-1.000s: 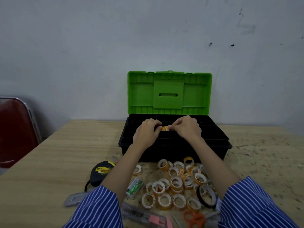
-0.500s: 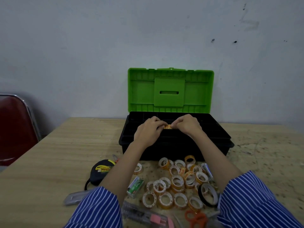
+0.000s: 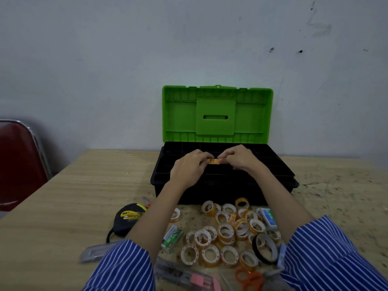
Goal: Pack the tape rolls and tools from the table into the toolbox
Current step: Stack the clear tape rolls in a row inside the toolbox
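Note:
A black toolbox [image 3: 279,177] with its green lid [image 3: 217,114] raised stands at the table's far side. Over its tray, my left hand [image 3: 189,168] and my right hand [image 3: 239,157] pinch one small orange tape roll [image 3: 214,161] between their fingertips. Several small yellow-orange tape rolls [image 3: 225,234] lie in a heap in front of the box, with a larger black tape roll [image 3: 265,248] at the right. A black-and-yellow tape measure [image 3: 127,219] lies to the left of my left forearm.
Near the front edge lie a green staple box [image 3: 172,238], a blue box [image 3: 268,219], orange scissors [image 3: 251,279], a pink-tipped cutter [image 3: 184,276] and a grey case [image 3: 96,250]. A red chair [image 3: 19,162] stands at the left of the wooden table [image 3: 73,196].
Both hands stay over the toolbox tray with the small roll pinched between them; they shifted only slightly. The camera view tilted a little.

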